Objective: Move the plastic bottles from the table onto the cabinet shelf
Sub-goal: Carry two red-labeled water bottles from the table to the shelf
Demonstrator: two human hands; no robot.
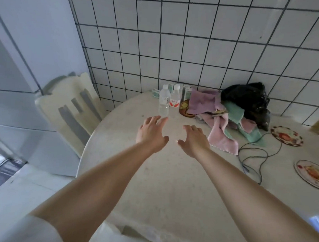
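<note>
Your left hand (152, 132) and right hand (193, 140) hover over the table (161, 175), both spread wide and holding nothing. The two bottles (169, 101) stand upright at the far edge, touching, just beyond your left fingertips. Reach carelessly and you could knock one into the other, or topple them into the cloths (219, 121) on the right.

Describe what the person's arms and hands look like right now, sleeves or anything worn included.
Both forearms are bare from elbow to wrist. The left hand and right hand wear no gloves, and no rings, watch or bracelets are visible. The only clothing that shows is a white short sleeve at the lower left edge, on the left upper arm. No markings or cables on either arm.
</note>
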